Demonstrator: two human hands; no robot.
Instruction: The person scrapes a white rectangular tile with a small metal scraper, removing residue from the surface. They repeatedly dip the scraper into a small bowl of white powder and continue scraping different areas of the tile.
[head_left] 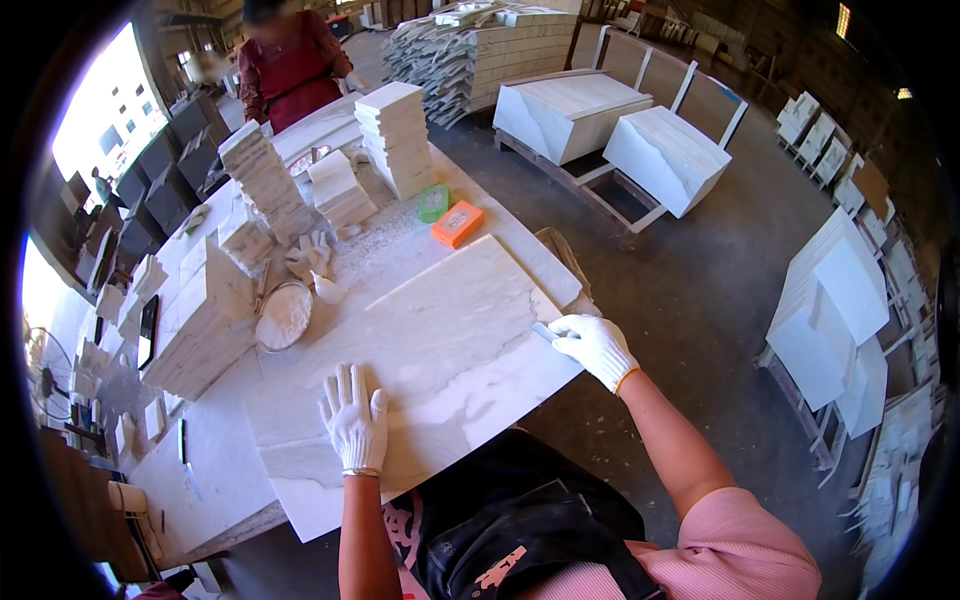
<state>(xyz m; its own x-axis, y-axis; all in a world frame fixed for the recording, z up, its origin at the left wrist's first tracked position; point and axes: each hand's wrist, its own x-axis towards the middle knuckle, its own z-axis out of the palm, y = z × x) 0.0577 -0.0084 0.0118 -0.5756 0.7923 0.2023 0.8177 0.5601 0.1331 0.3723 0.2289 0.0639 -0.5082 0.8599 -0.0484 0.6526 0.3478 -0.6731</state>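
Observation:
A large white marble slab [450,350] with grey veins lies on the work table, its near edge beside my body. Gloved in white knit, my left hand [354,420] rests flat on the slab's near left part, fingers stretched out. At the slab's right edge, my right hand [596,350], in the same kind of glove, grips a small flat grey-blue scraper-like blade [545,331]. The blade touches or nearly touches the slab's edge; its far end is hidden in the glove.
Beyond the slab are a bowl of white powder [284,317], an orange block [458,224], a green block [433,203] and stacked marble tiles [394,140]. A person in a red apron [300,85] stands across the table. Slabs on a rack [668,158] occupy the floor at right.

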